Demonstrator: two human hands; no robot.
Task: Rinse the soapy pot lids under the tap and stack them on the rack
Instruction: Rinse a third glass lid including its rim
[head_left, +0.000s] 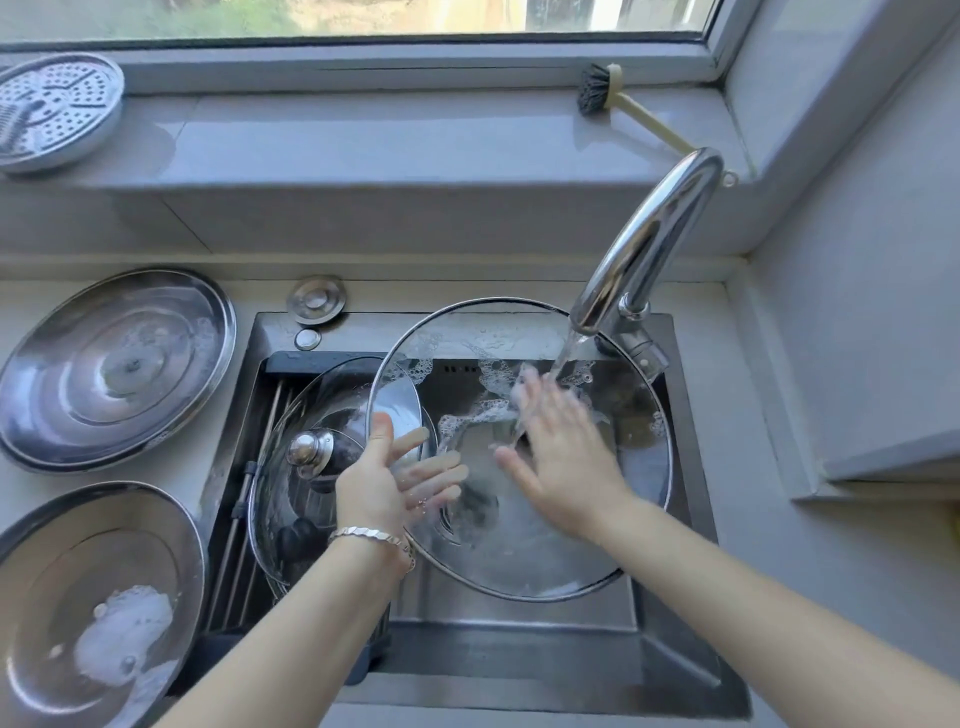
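Below a window, a tap (649, 244) runs into a steel sink (519, 649). The left hand (374, 483) pinches the left rim of a large soapy glass lid (545, 545) over the basin. The right hand (561, 457) lies spread flat on it under the stream. A knobbed lid (291, 499) rests on the rack (244, 519) alongside.

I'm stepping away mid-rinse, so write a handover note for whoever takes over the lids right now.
Left hand holds the large glass lid by its left rim over the sink.
Right hand, open, rubs suds off it under the running tap.
Done: knobbed glass lid on the rack.
Left: finish this one, then the far steel lid and near steel lid, both soapy, on the counter.
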